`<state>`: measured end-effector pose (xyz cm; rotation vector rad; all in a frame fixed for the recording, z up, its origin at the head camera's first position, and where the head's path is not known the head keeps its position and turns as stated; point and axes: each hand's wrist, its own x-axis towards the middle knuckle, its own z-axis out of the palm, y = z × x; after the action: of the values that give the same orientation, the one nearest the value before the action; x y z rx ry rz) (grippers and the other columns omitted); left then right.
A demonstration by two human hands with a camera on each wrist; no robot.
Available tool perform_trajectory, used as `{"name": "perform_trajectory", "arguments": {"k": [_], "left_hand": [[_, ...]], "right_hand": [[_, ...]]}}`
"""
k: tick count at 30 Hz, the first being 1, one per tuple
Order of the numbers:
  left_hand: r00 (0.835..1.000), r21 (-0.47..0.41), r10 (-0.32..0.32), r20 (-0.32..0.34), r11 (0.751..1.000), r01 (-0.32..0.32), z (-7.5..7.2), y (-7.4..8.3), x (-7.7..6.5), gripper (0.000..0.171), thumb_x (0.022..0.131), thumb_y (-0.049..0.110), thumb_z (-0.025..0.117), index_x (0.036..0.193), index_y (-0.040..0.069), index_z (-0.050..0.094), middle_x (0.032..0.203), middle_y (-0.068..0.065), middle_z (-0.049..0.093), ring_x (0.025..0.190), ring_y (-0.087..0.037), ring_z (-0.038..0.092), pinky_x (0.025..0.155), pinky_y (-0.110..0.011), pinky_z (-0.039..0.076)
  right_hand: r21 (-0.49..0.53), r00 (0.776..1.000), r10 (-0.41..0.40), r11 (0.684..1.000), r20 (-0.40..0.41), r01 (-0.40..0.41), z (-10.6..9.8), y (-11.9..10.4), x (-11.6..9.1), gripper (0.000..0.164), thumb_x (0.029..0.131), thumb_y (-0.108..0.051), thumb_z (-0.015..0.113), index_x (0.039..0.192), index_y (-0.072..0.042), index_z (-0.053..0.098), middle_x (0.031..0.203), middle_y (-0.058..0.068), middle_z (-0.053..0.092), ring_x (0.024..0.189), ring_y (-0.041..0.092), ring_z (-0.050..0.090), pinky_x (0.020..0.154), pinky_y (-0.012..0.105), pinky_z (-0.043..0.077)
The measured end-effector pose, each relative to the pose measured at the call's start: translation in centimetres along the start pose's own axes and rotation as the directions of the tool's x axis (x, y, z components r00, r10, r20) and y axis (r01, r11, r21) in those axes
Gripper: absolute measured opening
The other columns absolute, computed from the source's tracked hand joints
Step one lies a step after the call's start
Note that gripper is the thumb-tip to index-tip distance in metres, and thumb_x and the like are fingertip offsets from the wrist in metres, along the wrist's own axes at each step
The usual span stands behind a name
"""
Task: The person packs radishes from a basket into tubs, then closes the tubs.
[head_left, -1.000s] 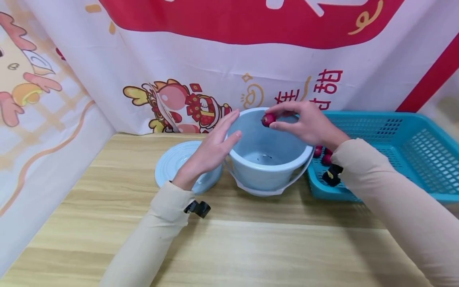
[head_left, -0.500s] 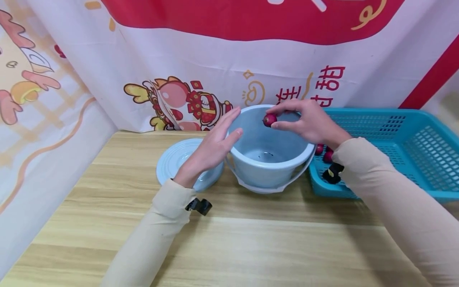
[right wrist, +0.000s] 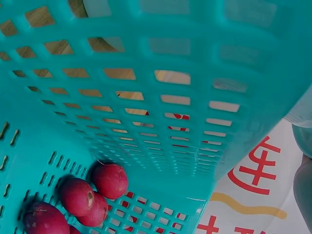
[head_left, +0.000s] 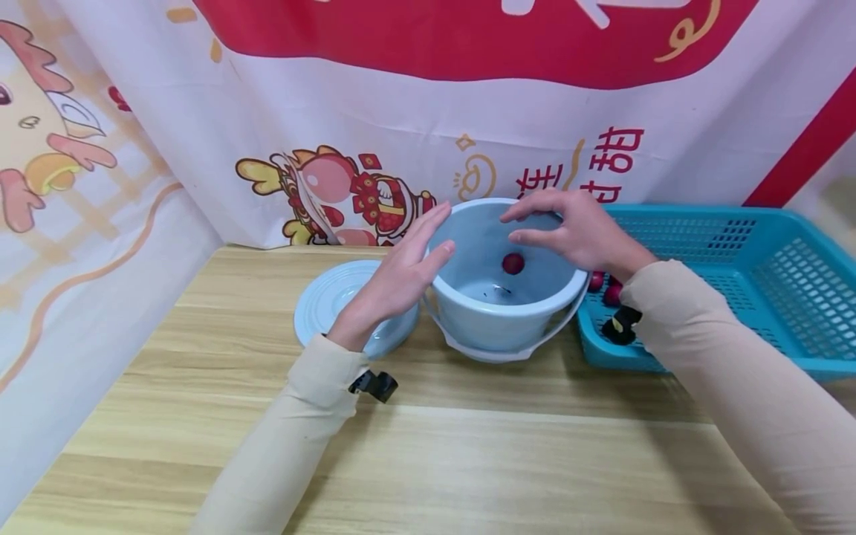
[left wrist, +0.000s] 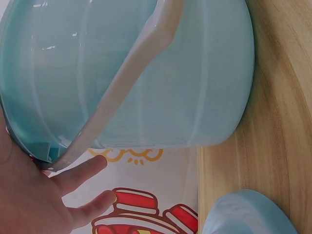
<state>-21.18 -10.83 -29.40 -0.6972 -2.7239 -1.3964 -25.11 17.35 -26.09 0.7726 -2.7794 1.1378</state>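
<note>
A light-blue bucket (head_left: 498, 331) stands upright with its pale handle (head_left: 491, 355) hanging down the front. Inside it, above the bottom, shows one round red radish (head_left: 513, 263), just below my right hand (head_left: 578, 232). That hand hovers over the right rim, thumb and fingers apart, holding nothing. My left hand (head_left: 404, 279) lies against the bucket's left rim with extended fingers; in the left wrist view its fingers (left wrist: 80, 175) spread beside the bucket wall (left wrist: 170, 97). Several more radishes (right wrist: 77, 196) lie in the turquoise basket (right wrist: 146, 63), partly hidden by my right wrist in the head view.
The light-blue lid (head_left: 328, 293) lies on the wooden table (head_left: 468, 461) left of the bucket, partly under my left hand. The perforated turquoise basket stands close to the bucket's right side. A printed cloth (head_left: 401, 104) hangs right behind everything.
My right thumb and fingers have parted and let go of the radish, which has dropped from between the fingertips into the bucket. The left hand keeps its place at the rim.
</note>
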Motion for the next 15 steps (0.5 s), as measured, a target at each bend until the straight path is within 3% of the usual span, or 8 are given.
{"name": "perform_trajectory", "arguments": {"k": [11, 15], "left_hand": [[1.0, 0.007, -0.005, 0.006, 1.0, 0.005, 0.02, -0.06, 0.06, 0.064, 0.111, 0.043, 0.042, 0.171, 0.028, 0.022, 0.179, 0.013, 0.015, 0.167, -0.013, 0.013, 0.134, -0.058, 0.018], [1.0, 0.014, -0.004, 0.002, 1.0, 0.004, 0.04, -0.12, 0.04, 0.065, 0.111, 0.044, 0.043, 0.171, 0.028, 0.022, 0.179, 0.014, 0.015, 0.167, -0.012, 0.013, 0.134, -0.057, 0.019]], "right_hand": [[0.002, 1.0, 0.01, 1.0, 0.01, -0.01, -0.2, -0.03, -0.01, 0.036, 0.094, -0.026, 0.082, 0.13, -0.021, 0.077, 0.137, 0.005, 0.072, 0.13, 0.027, 0.062, 0.107, 0.059, 0.056], [0.03, 1.0, 0.013, 0.999, 0.001, -0.013, -0.59, -0.16, -0.06, 0.038, 0.093, -0.03, 0.083, 0.131, -0.022, 0.076, 0.134, 0.005, 0.074, 0.124, 0.024, 0.066, 0.102, 0.045, 0.06]]}}
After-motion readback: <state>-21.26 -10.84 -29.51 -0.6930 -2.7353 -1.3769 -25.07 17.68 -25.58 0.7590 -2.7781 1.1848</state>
